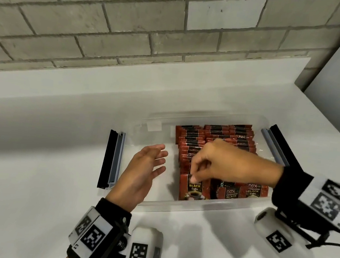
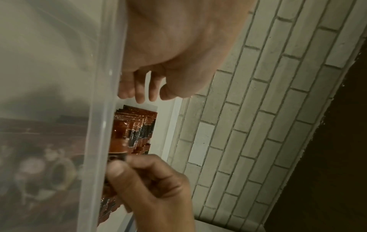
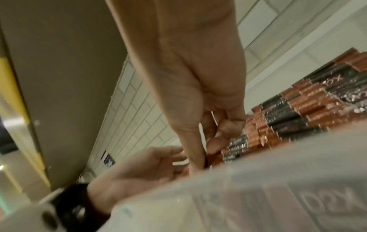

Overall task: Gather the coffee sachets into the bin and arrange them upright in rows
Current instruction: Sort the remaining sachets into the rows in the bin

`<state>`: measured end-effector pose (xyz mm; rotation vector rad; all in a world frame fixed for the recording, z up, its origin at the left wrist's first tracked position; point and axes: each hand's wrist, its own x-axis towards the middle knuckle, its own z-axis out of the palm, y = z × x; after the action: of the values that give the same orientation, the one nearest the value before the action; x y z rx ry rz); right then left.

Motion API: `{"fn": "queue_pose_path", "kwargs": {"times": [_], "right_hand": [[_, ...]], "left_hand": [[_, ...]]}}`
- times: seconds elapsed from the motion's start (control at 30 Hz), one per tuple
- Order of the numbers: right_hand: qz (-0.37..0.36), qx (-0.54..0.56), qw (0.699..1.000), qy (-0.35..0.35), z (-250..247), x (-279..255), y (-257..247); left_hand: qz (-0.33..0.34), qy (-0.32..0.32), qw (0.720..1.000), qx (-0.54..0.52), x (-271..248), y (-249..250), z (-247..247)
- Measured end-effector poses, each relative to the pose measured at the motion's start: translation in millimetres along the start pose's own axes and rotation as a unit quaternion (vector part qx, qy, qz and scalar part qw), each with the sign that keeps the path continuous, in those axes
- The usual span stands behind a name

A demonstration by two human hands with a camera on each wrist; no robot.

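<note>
**Clear bin, right side packed with coffee sachets**

From the head view you get the whole layout: a clear plastic bin [image 1: 144, 123] sits on a white counter [image 1: 35, 133] against a grey brick wall [image 1: 92, 22]. It has flip-out latches at both ends, black and pale blue, one on the left [image 1: 111, 160] and one on the right [image 1: 276, 144]. The coffee sachets [image 1: 217, 134] are glossy red with black bands, standing upright in tight rows across the right half of the bin. The left half of the floor is bare plastic.

The right hand [image 1: 224, 163] reaches down over the near row, thumb and forefinger pinched on the top edge of the front-left sachet [image 1: 192, 188], which stands against the bin's near wall. The other fingers are curled in. The left hand [image 1: 145, 168] hovers inside the left half, palm facing the packs, fingers straight and loosely spread, holding nothing and not touching the sachets.

The left wrist cam shows what the head view doesn't: the cloudy, translucent bin wall [image 2: 103, 109] up close, with a printed sachet front blurred behind it, and the serrated, crinkly foil tops of the rows [image 2: 137, 125] edge-on. You can also see the right hand's [image 2: 151, 188] thumb pressed flat on the pack's top edge.

The right wrist cam is pretty blurry, but it shows the stacked tops [image 3: 298, 106] like stepped red and black shingles, plus the open left palm [image 3: 139, 166] beyond the pinching fingers [image 3: 214, 144].
</note>
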<state>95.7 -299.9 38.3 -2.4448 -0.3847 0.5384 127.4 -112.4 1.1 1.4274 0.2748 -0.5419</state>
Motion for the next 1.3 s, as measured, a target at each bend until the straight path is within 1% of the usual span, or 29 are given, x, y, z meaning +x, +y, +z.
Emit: {"fn": "queue_pose_path", "kwargs": {"times": [0.07, 0.1, 0.2, 0.3, 0.37, 0.4, 0.5, 0.63, 0.77, 0.9, 1.0, 1.07, 1.13, 1.23, 1.3], "right_hand": [[0.005, -0.048, 0.999, -0.009, 13.8, 2.2, 1.9], [0.009, -0.066, 0.998, -0.016, 18.7, 3.3, 2.8], [0.024, -0.046, 0.998, -0.031, 15.0, 0.7, 4.0], [0.062, -0.025, 0.998, -0.016, -11.4, -14.0, 13.7], [0.094, -0.052, 0.994, -0.028, -22.2, -24.9, 25.5], [0.111, -0.069, 0.991, -0.041, -22.2, -28.5, 31.0], [0.141, -0.061, 0.986, -0.061, -16.5, -31.7, 42.6], [0.129, -0.023, 0.991, -0.033, -29.6, -36.2, 45.7], [0.125, -0.082, 0.987, -0.061, -16.6, -40.0, 47.7], [0.102, -0.121, 0.987, -0.03, -9.2, -37.6, 52.6], [0.109, -0.128, 0.985, -0.02, -8.2, -36.8, 52.5], [0.119, -0.133, 0.984, -0.01, -7.2, -36.8, 52.3], [0.121, -0.133, 0.984, -0.001, -6.7, -35.8, 51.2], [0.115, -0.118, 0.986, -0.011, -5.0, -33.6, 47.8], [0.121, -0.088, 0.989, -0.01, -10.9, -35.7, 48.3]], "left_hand": [[-0.012, 0.0, 1.0, 0.02, 0.8, -0.5, -0.1], [-0.024, -0.011, 0.999, 0.034, 0.6, 0.0, 1.4], [-0.076, -0.092, 0.989, 0.088, -3.2, 3.4, 10.4], [-0.125, -0.192, 0.966, 0.119, -6.9, 5.0, 19.2], [-0.145, -0.231, 0.952, 0.137, -7.7, 4.9, 23.2], [-0.146, -0.238, 0.949, 0.145, -6.7, 3.6, 22.9], [-0.143, -0.238, 0.947, 0.159, -6.3, 4.2, 23.1], [-0.13, -0.245, 0.939, 0.202, -8.0, 6.2, 25.8], [-0.135, -0.257, 0.933, 0.213, -9.1, 7.0, 30.1], [-0.141, -0.25, 0.933, 0.217, -10.6, 7.2, 30.7], [-0.142, -0.253, 0.931, 0.224, -12.6, 8.6, 30.2], [-0.123, -0.247, 0.93, 0.241, -12.7, 8.5, 30.9], [-0.102, -0.244, 0.93, 0.255, -13.7, 7.7, 31.6], [-0.104, -0.25, 0.924, 0.269, -15.5, 7.4, 33.5], [-0.096, -0.246, 0.928, 0.263, -16.7, 9.5, 34.4]]}}
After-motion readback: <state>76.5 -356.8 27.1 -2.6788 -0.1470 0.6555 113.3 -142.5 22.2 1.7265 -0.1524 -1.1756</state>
